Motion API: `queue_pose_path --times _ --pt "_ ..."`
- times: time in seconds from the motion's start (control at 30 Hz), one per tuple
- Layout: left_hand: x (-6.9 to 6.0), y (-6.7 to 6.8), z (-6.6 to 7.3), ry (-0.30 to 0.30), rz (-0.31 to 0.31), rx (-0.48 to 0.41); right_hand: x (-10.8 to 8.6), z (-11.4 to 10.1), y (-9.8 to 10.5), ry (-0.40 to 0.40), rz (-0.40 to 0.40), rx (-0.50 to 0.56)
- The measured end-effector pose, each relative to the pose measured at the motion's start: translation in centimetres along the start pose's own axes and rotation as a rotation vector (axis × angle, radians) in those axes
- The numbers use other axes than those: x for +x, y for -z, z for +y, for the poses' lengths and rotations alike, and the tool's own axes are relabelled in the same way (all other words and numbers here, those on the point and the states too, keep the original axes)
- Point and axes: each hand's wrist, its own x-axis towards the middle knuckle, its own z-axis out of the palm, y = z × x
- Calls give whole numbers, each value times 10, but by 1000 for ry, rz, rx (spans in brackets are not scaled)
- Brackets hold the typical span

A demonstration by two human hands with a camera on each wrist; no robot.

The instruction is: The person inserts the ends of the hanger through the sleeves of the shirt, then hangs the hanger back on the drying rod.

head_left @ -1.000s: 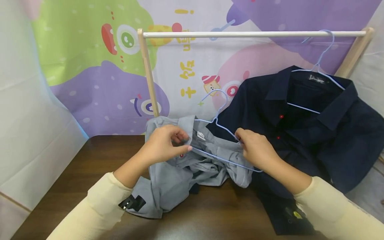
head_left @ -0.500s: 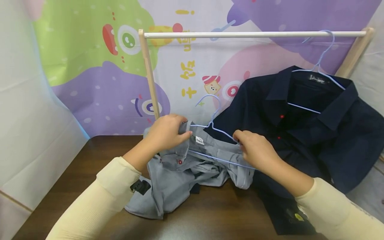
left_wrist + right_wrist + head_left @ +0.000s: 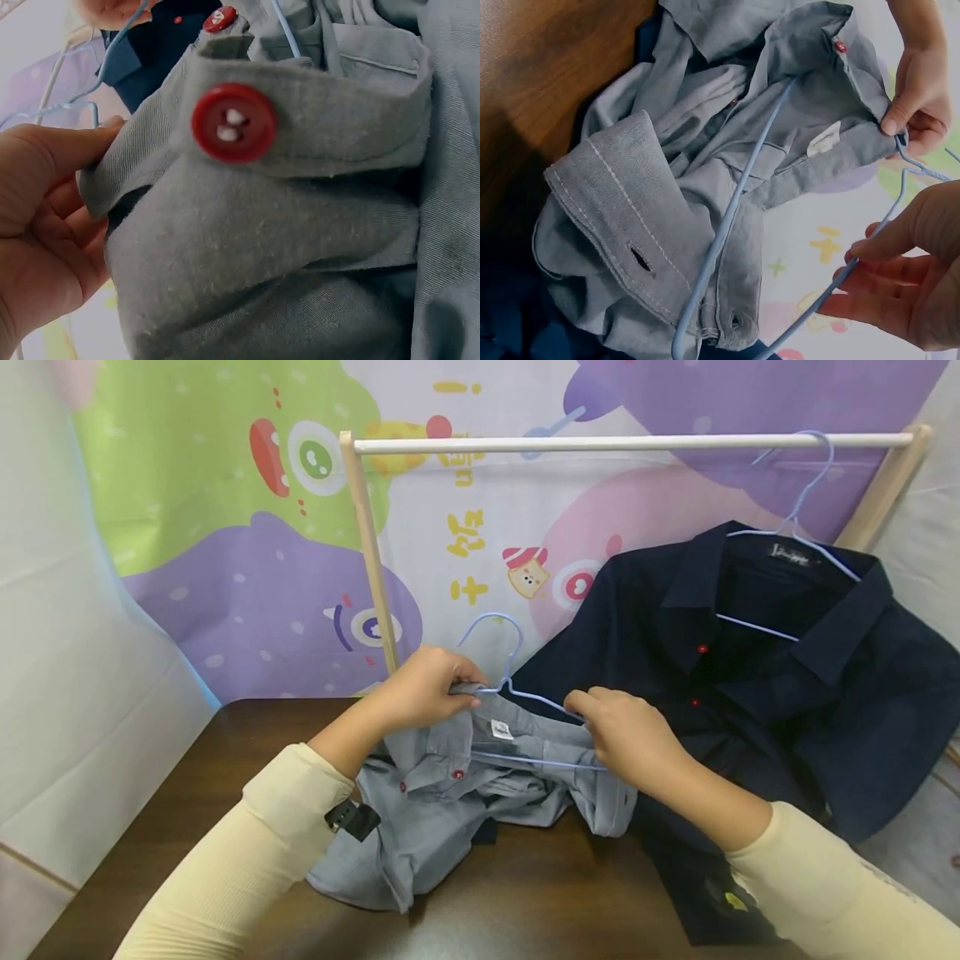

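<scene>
A grey shirt (image 3: 442,835) with red buttons lies bunched on the table, its collar raised around a light-blue wire hanger (image 3: 536,762). My left hand (image 3: 423,689) pinches the collar edge beside the hanger's neck, thumb against the cloth. Further right, my right hand (image 3: 633,735) grips the hanger's sloping arm. In the right wrist view, the hanger's lower bar (image 3: 739,191) runs into the shirt's neck opening, while its other end sticks out of the cloth. A red button (image 3: 234,122) shows close up in the left wrist view. The hanger's left tip is hidden by the shirt.
Behind stands a rack with a white rail (image 3: 600,443) and wooden posts. A navy shirt (image 3: 645,610) hangs at its right on another blue hanger, reaching down to the brown table (image 3: 510,893). A cartoon-printed cloth (image 3: 247,602) covers the back.
The hanger has shifted left and down, its left side going deeper into the shirt. My left hand has risen from the collar opening to pinch the collar by the hanger's neck.
</scene>
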Motion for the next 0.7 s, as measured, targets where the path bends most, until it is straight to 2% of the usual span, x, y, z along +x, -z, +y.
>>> queue_pose_path --times 0.1,0.33,0.43,0.57,0.7 --pt "-1 -1 0 -2 21 22 -1 1 1 3 0 15" --pt "-3 1 1 137 40 47 -2 8 6 43 -14 102" --pt "-4 4 2 137 31 89 -3 10 9 41 -54 145" --pt "-8 7 0 101 40 139 -6 19 14 22 -88 215" --pt "-12 8 -3 64 73 134 -11 33 13 26 -128 309"
